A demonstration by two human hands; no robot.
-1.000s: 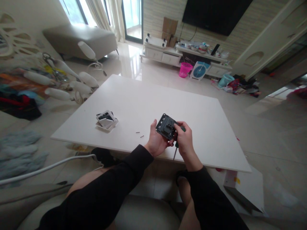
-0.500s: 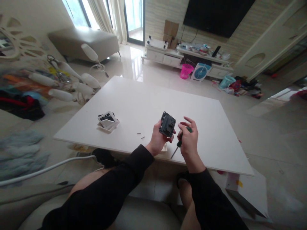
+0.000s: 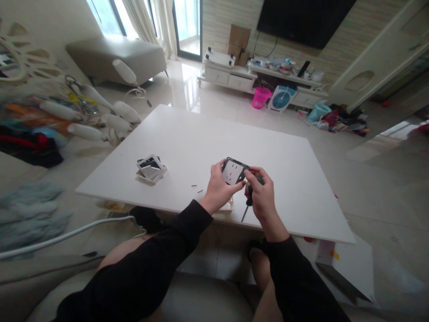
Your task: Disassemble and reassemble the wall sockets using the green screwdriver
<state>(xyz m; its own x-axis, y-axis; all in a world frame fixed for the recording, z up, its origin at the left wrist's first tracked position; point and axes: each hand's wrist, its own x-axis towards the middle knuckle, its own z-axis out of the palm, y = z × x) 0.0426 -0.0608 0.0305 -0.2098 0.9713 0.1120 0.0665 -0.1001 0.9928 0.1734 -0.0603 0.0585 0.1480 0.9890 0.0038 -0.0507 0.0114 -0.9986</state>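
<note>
My left hand (image 3: 217, 185) grips a wall socket (image 3: 233, 171) by its left and lower edges, above the table's near edge. The socket's white face with dark slots points up toward me, framed in black. My right hand (image 3: 262, 194) is closed round a screwdriver (image 3: 250, 201) with a dark green handle, its shaft slanting down. The thumb and fingertips of that hand also touch the socket's right edge. Partly hidden under my left hand lies a cream-coloured box (image 3: 229, 205). Two small screws (image 3: 200, 191) rest on the table to the left.
A stack of white and black frames and covers (image 3: 151, 169) sits on the left of the white table (image 3: 187, 138). Lamp shades (image 3: 114, 118) stand beside the table's left edge. A white box (image 3: 348, 264) is below the near right corner.
The socket has been turned over, from its black back to its white face. My right hand has moved in and now touches its edge, still with the screwdriver.
</note>
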